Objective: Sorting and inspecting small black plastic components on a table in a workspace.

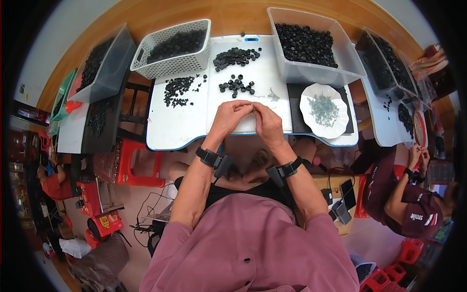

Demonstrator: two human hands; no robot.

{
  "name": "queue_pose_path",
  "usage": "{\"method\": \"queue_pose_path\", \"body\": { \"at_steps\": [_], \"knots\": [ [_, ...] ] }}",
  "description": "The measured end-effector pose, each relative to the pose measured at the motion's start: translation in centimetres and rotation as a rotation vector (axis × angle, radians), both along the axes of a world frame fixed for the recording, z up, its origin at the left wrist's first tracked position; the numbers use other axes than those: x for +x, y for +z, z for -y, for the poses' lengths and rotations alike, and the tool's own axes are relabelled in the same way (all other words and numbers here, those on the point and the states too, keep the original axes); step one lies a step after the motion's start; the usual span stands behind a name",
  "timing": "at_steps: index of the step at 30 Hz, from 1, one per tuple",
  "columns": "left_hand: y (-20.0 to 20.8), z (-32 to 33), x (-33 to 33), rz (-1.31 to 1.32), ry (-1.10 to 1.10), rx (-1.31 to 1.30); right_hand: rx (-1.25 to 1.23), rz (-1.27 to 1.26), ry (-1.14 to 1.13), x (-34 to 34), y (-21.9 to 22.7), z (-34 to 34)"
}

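My left hand (226,118) and my right hand (268,125) meet above the near edge of the white table (165,129), fingertips pinched together. Whatever they hold between them is too small to make out. Just beyond my fingers lies a loose cluster of round black caps (237,85). A larger pile of black caps (236,58) sits farther back. Smaller black pieces (179,91) are scattered to the left. A few thin clear pieces (273,94) lie right of the cluster. On a black mat, a white scalloped plate (312,125) holds many similar clear pieces.
A white perforated basket (170,62) and a clear plastic bin (316,73), both with black parts, stand at the back. More bins flank the table. Red stools (141,168) are on the left. At the right, another person (404,199) works at a neighbouring table.
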State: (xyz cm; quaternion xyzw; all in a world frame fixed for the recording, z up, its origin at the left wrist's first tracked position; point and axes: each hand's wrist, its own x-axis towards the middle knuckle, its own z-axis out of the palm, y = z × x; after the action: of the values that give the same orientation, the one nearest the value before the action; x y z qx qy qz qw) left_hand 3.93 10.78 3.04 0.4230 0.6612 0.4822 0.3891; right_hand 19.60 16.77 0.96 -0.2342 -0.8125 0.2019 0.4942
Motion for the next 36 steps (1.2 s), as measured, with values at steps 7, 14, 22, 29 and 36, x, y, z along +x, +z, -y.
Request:
{"method": "queue_pose_path", "body": {
  "at_steps": [7, 14, 22, 29, 36],
  "knots": [
    [-0.3, -0.2, -0.5, 0.083, -0.004, 0.062, -0.014, -0.033, 0.034, -0.1, -0.6, 0.1],
    [0.5, 0.2, -0.9, 0.059, -0.054, -0.003, -0.002, -0.032, 0.041, 0.4, -1.1, 0.2],
    [-0.6, 0.3, -0.6, 0.095, -0.099, 0.061, 0.083, -0.021, 0.051, 0.6, -0.6, 0.4],
    [-0.4, 0.4, 0.0, -0.028, -0.076, 0.095, 0.068, 0.245, -0.045, 3.5, 2.5, -1.6],
    [-2.0, 0.6, -0.1, 0.019, 0.004, 0.204, 0.042, 0.425, -0.047, 4.9, 2.1, -3.7]
  ]
}}
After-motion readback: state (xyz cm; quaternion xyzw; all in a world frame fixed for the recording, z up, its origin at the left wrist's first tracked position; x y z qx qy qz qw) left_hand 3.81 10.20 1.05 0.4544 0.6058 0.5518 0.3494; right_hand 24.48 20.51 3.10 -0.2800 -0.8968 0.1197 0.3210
